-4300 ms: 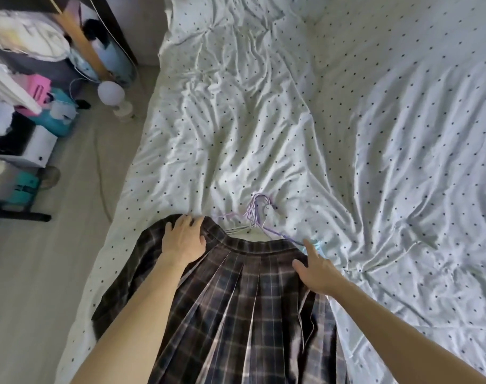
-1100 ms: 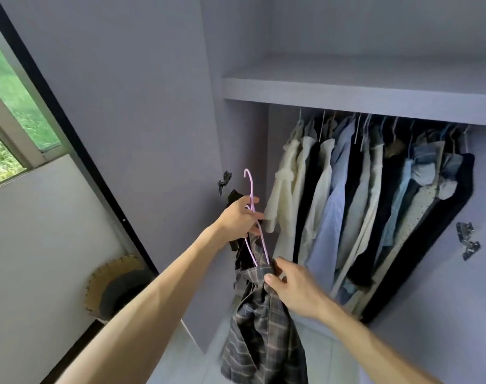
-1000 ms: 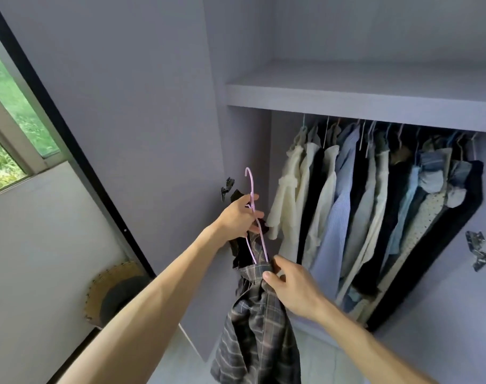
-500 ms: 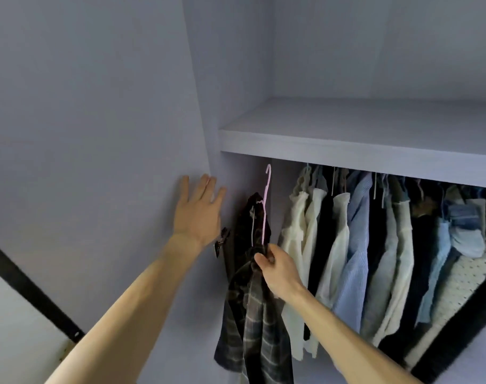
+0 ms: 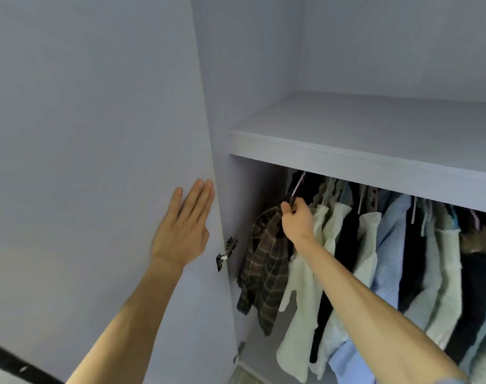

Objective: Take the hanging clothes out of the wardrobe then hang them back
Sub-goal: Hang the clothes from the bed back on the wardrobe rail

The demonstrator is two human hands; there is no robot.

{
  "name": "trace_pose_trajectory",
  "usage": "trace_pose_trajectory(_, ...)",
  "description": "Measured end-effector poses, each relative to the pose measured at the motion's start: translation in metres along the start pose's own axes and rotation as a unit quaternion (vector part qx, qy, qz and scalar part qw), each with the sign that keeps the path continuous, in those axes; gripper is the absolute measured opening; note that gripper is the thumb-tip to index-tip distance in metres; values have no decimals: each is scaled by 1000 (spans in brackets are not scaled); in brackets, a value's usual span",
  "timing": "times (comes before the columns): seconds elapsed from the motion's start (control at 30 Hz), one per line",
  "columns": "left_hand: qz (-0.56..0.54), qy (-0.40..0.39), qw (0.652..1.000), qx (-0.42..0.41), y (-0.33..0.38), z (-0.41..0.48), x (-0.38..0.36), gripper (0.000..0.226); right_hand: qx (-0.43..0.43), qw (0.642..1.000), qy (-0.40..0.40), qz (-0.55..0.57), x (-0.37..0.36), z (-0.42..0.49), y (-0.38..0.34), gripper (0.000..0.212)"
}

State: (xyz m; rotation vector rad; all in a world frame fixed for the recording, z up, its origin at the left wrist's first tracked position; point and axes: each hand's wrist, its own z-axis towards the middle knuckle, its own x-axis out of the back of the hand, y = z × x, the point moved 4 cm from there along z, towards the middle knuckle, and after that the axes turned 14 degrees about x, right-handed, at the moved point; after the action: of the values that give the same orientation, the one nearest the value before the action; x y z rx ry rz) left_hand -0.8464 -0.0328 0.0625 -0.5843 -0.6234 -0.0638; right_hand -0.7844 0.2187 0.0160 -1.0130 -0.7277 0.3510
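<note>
A dark plaid skirt [image 5: 265, 270] hangs on a pink hanger [image 5: 298, 184] at the left end of the wardrobe's row of clothes. My right hand [image 5: 295, 220] grips the hanger's neck just above the skirt, and the hook reaches up under the shelf, where the rail is hidden. My left hand [image 5: 185, 228] lies flat with straight fingers on the inner face of the open wardrobe door [image 5: 97, 162].
Several shirts and dark garments [image 5: 388, 259] hang packed to the right of the skirt. A pale shelf [image 5: 361, 159] runs right above them. A metal hinge [image 5: 226, 253] sits on the door edge beside my left hand.
My right hand has lifted the hanger and skirt up and deeper into the wardrobe, under the shelf. My left hand stays flat on the door. The view has moved closer.
</note>
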Motion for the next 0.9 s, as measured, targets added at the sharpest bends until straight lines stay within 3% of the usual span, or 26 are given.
trace_pose_trajectory(0.27, 12, 38, 999, 5, 2, 0, -6, 74, -76, 997, -20, -28, -11, 39, 37, 27)
trace_pose_trajectory(0.67, 13, 37, 999, 8, 2, 1, -8, 73, -103, 982, 21, -157, -11, 29, 62, 34)
trace_pose_trajectory(0.77, 8, 22, 1000, 9, 1, 0, -9, 73, -92, 987, 11, -130, -10, 23, 66, 36)
trace_pose_trajectory(0.9, 1, -15, 1000, 7, -2, 0, -8, 76, -97, 992, -37, -73, -8, 20, 110, 62)
